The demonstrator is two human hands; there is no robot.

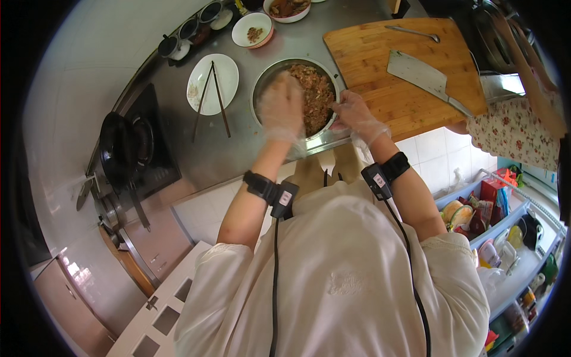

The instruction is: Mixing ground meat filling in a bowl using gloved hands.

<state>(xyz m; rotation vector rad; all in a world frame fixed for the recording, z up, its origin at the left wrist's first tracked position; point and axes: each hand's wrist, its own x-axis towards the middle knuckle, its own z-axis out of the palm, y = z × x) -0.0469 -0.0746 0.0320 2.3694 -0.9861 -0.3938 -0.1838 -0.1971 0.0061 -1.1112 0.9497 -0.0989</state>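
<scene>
A round metal bowl [255, 85] holds minced meat mixture [314, 96] heaped towards its right side. My left hand [283, 107], in a clear plastic glove and blurred by motion, is inside the bowl at the left edge of the mince; its fingertips are too blurred to tell whether they grip any. My right hand [355, 114], gloved too, grips the bowl's rim at the right.
A wooden cutting board [370, 58] bears a cleaver [417, 73] and a metal spoon [412, 32]. Chopsticks [218, 93] lie across a white plate [203, 78]. A small bowl [253, 30] stands behind. Another person in floral clothing [513, 129] is at right; a black wok [117, 147] sits left.
</scene>
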